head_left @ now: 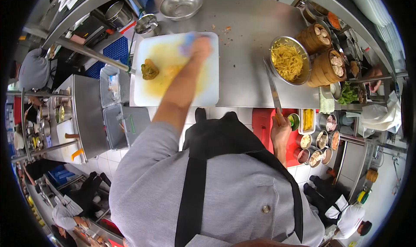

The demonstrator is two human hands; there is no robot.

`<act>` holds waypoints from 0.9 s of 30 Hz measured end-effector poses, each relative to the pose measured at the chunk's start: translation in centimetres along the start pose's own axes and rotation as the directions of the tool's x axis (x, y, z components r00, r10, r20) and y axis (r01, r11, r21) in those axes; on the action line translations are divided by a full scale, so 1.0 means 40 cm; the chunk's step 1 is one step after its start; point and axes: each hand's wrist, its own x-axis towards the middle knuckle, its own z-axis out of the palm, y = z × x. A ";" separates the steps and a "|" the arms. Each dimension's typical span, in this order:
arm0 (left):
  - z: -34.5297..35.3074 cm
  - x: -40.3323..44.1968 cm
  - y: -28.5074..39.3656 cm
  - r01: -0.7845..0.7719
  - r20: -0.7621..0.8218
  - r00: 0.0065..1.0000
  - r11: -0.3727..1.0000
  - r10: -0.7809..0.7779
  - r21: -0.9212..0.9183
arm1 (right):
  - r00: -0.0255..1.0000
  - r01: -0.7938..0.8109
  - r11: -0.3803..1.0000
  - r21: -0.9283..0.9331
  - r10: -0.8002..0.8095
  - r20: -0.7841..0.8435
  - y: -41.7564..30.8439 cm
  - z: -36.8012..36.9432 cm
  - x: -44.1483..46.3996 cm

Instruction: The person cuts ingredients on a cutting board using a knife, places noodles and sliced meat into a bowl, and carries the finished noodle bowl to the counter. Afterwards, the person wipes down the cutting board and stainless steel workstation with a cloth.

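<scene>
My left hand (200, 48) is smeared by motion over the upper right of a white cutting board (210, 93). A blurred blue-and-white cloth (187, 45) is under its fingers. Yellow stains spread over the board, and a greenish-brown lump of pickled vegetable (149, 69) lies at its left. My right hand (281, 125) is closed around the handle of a long knife (273, 86), its blade pointing away over the counter's front edge. Just beyond the blade stands a metal bowl (308, 71) of yellow shreds (287, 61).
Bamboo steamers (318, 69) with dumplings stand right of the bowl. Several small containers of ingredients (321, 138) are beside my right hand. An empty metal bowl (181, 4) sits at the counter's back. Co-workers (346, 219) stand behind and to the left.
</scene>
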 end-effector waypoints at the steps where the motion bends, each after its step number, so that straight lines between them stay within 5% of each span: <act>1: 0.004 -0.035 0.089 -0.098 0.029 0.994 0.987 0.102 -0.129 | 1.000 0.006 1.000 0.006 -0.006 0.014 0.002 0.000 -0.005; 2: 0.066 -0.027 0.120 -0.343 -0.073 0.939 0.894 0.337 -0.289 | 1.000 -0.020 0.999 0.039 0.019 0.024 -0.008 -0.007 -0.007; 3: 0.062 -0.038 0.129 -0.335 -0.075 0.942 0.899 0.327 -0.283 | 0.999 -0.047 0.996 0.073 0.045 0.030 -0.011 -0.010 -0.003; 5: 0.029 -0.071 0.160 -0.369 -0.444 0.872 0.874 0.207 -0.317 | 1.000 0.020 0.999 0.037 -0.020 -0.001 0.028 -0.012 -0.002; 7: -0.135 -0.120 0.088 -0.149 -0.267 0.962 0.938 0.063 -0.314 | 0.997 0.077 0.996 -0.038 -0.077 -0.002 0.056 -0.025 -0.012; 10: -0.131 -0.061 -0.092 -0.050 -0.215 0.976 0.997 0.037 -0.059 | 0.997 0.071 0.993 -0.097 -0.071 0.004 0.067 -0.048 -0.025; 12: -0.033 -0.070 -0.113 -0.013 -0.085 0.994 0.832 0.072 0.554 | 0.997 0.080 0.990 -0.113 -0.080 0.005 0.077 -0.051 -0.044; 14: 0.119 -0.117 0.080 0.049 -0.345 0.935 0.927 0.089 0.371 | 1.000 -0.002 0.994 -0.110 0.005 0.028 0.077 -0.051 -0.043; 16: 0.149 -0.156 0.210 -0.204 -0.310 0.945 0.931 0.106 -0.303 | 0.999 0.020 0.996 -0.085 -0.017 0.031 0.086 -0.055 -0.028; 19: -0.007 -0.245 0.256 -0.255 -0.433 0.896 0.909 0.095 -0.328 | 0.998 0.057 0.996 -0.069 -0.056 0.023 0.106 -0.063 -0.029; 20: -0.057 -0.241 0.227 -0.128 -0.355 0.935 0.942 0.010 -0.311 | 0.996 0.085 0.993 -0.084 -0.084 0.009 0.116 -0.072 -0.032; 27: 0.103 -0.269 0.216 -0.307 -0.371 0.905 0.925 0.211 -0.224 | 0.997 0.078 0.986 -0.145 -0.073 0.040 0.151 -0.098 -0.055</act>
